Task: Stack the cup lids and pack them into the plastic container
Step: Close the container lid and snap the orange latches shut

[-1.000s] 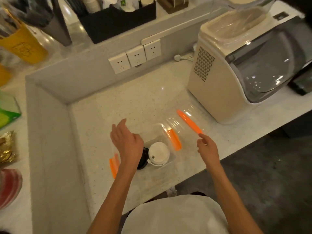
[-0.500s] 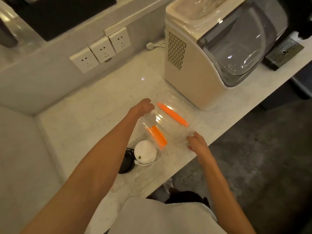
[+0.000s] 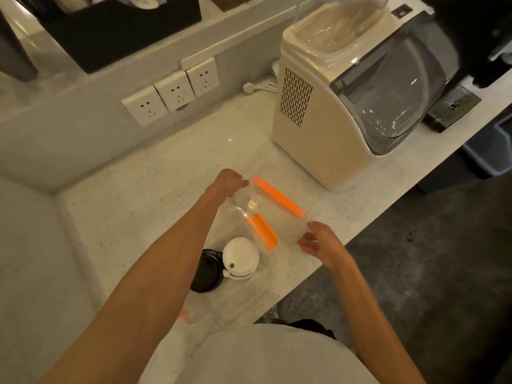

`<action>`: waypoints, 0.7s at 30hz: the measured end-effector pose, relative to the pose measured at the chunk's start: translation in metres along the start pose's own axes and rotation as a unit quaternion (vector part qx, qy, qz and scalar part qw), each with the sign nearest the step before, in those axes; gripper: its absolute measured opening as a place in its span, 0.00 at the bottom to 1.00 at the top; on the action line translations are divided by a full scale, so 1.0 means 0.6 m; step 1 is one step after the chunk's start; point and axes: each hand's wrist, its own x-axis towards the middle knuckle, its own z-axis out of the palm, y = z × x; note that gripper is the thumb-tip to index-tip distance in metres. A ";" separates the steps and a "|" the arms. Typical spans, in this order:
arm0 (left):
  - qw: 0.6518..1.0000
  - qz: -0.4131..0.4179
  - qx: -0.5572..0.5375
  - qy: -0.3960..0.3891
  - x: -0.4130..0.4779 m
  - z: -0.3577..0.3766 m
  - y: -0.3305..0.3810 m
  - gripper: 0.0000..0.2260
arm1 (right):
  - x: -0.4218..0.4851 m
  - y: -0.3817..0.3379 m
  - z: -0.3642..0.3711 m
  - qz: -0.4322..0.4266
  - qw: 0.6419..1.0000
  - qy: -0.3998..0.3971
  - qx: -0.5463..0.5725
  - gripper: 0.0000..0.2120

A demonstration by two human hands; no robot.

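Note:
A clear plastic container [image 3: 221,302] sits on the counter, partly under my left forearm. Inside it, a stack of white cup lids [image 3: 241,257] stands beside a stack of black cup lids [image 3: 206,270]. Just right of it lies the clear container cover [image 3: 285,225] with orange clips [image 3: 278,199]. My left hand [image 3: 231,182] pinches the cover's far corner. My right hand [image 3: 318,241] holds its near right corner.
A cream ice machine [image 3: 318,134] stands close behind the cover on the right. Wall sockets [image 3: 171,92] are on the back wall, a black drip tray [image 3: 451,106] at far right. The counter's front edge [image 3: 318,270] runs just under my right hand.
My left hand has moved from above the container to the cover's far corner and closed on it. My right hand has taken the cover's near corner. The view shifted.

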 end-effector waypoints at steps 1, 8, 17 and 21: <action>1.000 0.000 -0.002 0.000 0.001 -0.002 -0.005 0.12 | 0.000 0.000 0.001 0.000 1.000 0.002 -0.004 0.21; 1.000 -0.012 -0.025 0.000 -0.002 -0.019 -0.037 0.12 | 0.003 -0.005 -0.003 0.016 0.997 -0.023 0.074 0.18; 0.984 0.009 -0.160 0.071 -0.034 -0.029 -0.024 0.19 | -0.004 -0.038 0.034 -0.108 0.992 -0.027 -0.065 0.27; 0.963 0.065 -0.239 0.103 -0.067 -0.077 -0.020 0.23 | -0.020 -0.094 0.059 -0.175 0.980 -0.065 -0.074 0.27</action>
